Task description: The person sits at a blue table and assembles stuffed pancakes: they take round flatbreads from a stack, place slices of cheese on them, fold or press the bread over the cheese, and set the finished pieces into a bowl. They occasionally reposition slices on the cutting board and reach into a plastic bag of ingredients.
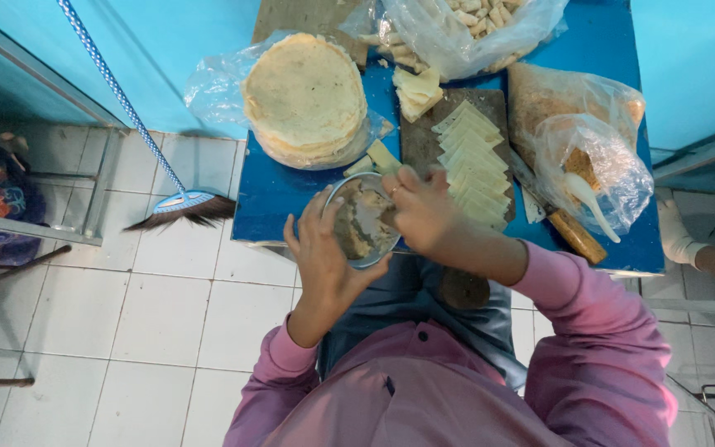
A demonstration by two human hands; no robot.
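A person in a pink long-sleeved top, seen from above at the bottom of the frame, works over the near edge of a blue desk [291, 203]. The left hand [324, 257], fingers curled around the rim, cups a small round metal bowl [363, 222] of brownish filling at the centre of the frame, held just over the desk's front edge. The right hand [422, 207] reaches into the bowl from the right with fingers bent and gathered at the filling; whether it grips anything cannot be told.

Just beyond the hands, a dark cutting board [424, 141] carries a fanned row of pale yellow cheese slices [473, 161]. A wooden-handled knife [568, 230] lies to the right of the board, near the desk's front corner. At right centre, a clear plastic bag [614, 157] holds a white plastic spoon [593, 199] and leans against a larger bag of brown crumbs [539, 95].

To the upper left of the bowl, a stack of round flatbreads [306, 95] sits on clear plastic wrap. At the top edge, a transparent bag of pale finger-shaped pieces [473, 29] lies open, with loose cheese offcuts [417, 91] below it.

On the white-tiled floor at left, a broom [184, 205] with a blue-and-white handle leans against the turquoise wall.
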